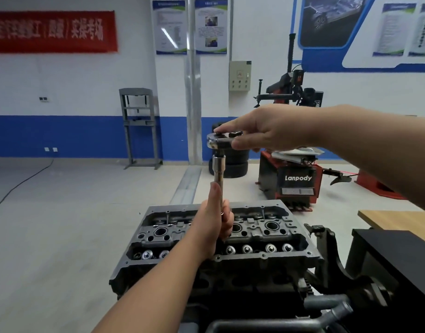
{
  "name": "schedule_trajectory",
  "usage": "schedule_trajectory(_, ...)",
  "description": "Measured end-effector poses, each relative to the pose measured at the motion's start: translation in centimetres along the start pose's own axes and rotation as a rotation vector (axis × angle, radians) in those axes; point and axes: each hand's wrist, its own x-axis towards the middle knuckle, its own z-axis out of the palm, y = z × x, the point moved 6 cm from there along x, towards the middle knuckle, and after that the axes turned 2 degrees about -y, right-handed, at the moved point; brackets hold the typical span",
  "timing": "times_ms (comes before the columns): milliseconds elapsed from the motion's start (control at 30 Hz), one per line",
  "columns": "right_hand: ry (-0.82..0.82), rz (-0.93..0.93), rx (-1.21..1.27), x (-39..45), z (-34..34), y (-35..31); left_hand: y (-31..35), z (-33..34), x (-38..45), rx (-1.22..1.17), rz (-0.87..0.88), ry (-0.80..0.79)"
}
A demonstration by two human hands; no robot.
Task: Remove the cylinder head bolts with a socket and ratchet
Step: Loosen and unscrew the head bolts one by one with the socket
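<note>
1. Workshop floor (62,236) is taking up most of the view, grey and bare; a white wall with a blue band (62,135) is running behind it, with a red banner (52,31) hanging top left.
2. Steel press frame (140,127) is standing against the wall, a tyre changer (291,164) marked "Lanpody" is sitting at right, and stacked tyres (230,162) are showing just left of it.
3. Cylinder head (216,239) is sitting centre-low on a dark stand (339,284), top face open, valve gear showing in rows.
4. Ratchet (221,140) is sitting horizontal well above the head, with a long socket (218,171) hanging straight down from its drive end.
5. Left hand (214,231) is gripping the lower socket shaft, fingers curled round it, thumb running up along it.
6. Socket's lower end is hidden behind the left hand; cannot tell whether it is seated on a bolt.
7. Right hand (269,131) is holding the ratchet near its round end: index finger lying flat across the top, thumb pressing underneath, handle hidden inside the palm.
8. Wooden counter (399,219) is poking in at right, well apart from the head, beside a black box (394,255).
</note>
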Motion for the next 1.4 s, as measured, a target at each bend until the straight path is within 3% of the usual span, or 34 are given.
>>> schedule_trajectory(400,-0.015,-0.068,-0.097,0.0,0.2,-0.1,-0.2,0.0,0.2,0.017,-0.013,0.041)
schedule_trajectory(633,0.057,-0.113,-0.224,1.0,1.1,0.4,-0.2,-0.3,0.2,-0.034,-0.020,0.077)
schedule_trajectory(1000,0.117,-0.123,-0.189,1.3,2.7,0.4,0.2,-0.1,-0.1,-0.008,-0.007,0.082)
schedule_trajectory(1400,0.170,-0.293,-0.501,1.8,1.6,-0.8,0.2,0.0,-0.1,-0.001,-0.012,0.063)
